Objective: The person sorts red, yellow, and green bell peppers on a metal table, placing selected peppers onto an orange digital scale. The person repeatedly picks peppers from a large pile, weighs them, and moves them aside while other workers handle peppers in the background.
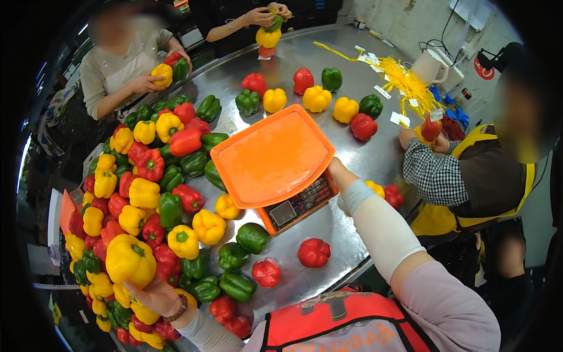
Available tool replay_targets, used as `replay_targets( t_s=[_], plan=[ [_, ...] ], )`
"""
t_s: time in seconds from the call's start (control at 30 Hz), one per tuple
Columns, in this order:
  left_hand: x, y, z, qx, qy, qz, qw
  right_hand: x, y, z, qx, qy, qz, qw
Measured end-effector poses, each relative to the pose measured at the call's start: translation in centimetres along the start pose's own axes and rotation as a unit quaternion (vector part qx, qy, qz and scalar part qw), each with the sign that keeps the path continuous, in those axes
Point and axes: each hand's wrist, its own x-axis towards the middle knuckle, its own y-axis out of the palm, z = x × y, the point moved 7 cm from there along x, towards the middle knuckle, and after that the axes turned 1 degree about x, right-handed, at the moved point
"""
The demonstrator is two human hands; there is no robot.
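Note:
My left hand (159, 295), with a beaded bracelet at the wrist, is at the lower left under a large yellow bell pepper (130, 260), its thumb against the pepper. Around it spreads a big pile of red, green and yellow bell peppers. My right hand (338, 172) reaches to the right side of an orange-topped digital scale (272, 156), mostly hidden by the tray edge and my own forearm, so its grip cannot be made out. The scale's tray holds nothing. Green peppers (252, 238) and red peppers (313, 252) lie on the metal table in front of the scale.
Pepper groups (317, 98) stand beyond the scale on the metal table (303, 57). Yellow straps with white tags (407, 81) lie at the back right, near a white jug (427, 66). Three co-workers at the table's far and right sides handle peppers.

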Motion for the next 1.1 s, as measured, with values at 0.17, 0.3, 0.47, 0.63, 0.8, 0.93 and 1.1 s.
replay_targets(
  t_s=[0.17, 0.3, 0.47, 0.63, 0.8, 0.93, 1.1],
  plan=[
    [-0.3, 1.5, 0.1, 0.006, 0.013, -0.005, 1.0, 0.1, -3.7, 2.7, -0.099, -0.094, -0.127, 0.982],
    [0.0, 0.2, -0.5, 0.007, 0.026, -0.004, 1.0, -5.0, 2.0, 8.0, -0.17, -0.198, -0.232, 0.937],
    [-0.2, 0.7, -0.1, 0.015, 0.026, 0.001, 1.0, -5.2, 5.2, 10.5, -0.531, -0.271, -0.221, 0.772],
    [-0.5, 1.4, -0.3, 0.014, 0.037, -0.006, 0.999, -6.5, 4.2, 10.9, -0.558, -0.248, -0.226, 0.759],
    [-0.4, 1.4, -0.1, 0.017, 0.03, -0.004, 0.999, -8.4, 2.5, 13.1, -0.586, -0.359, -0.279, 0.671],
    [-0.8, 0.9, 0.0, 0.023, 0.03, -0.007, 0.999, -16.2, 7.6, 12.3, -0.487, -0.525, -0.224, 0.661],
    [-0.9, 1.9, 0.1, 0.011, 0.029, -0.008, 0.999, -22.2, 6.6, -0.3, -0.535, -0.42, -0.059, 0.731]
  ],
)
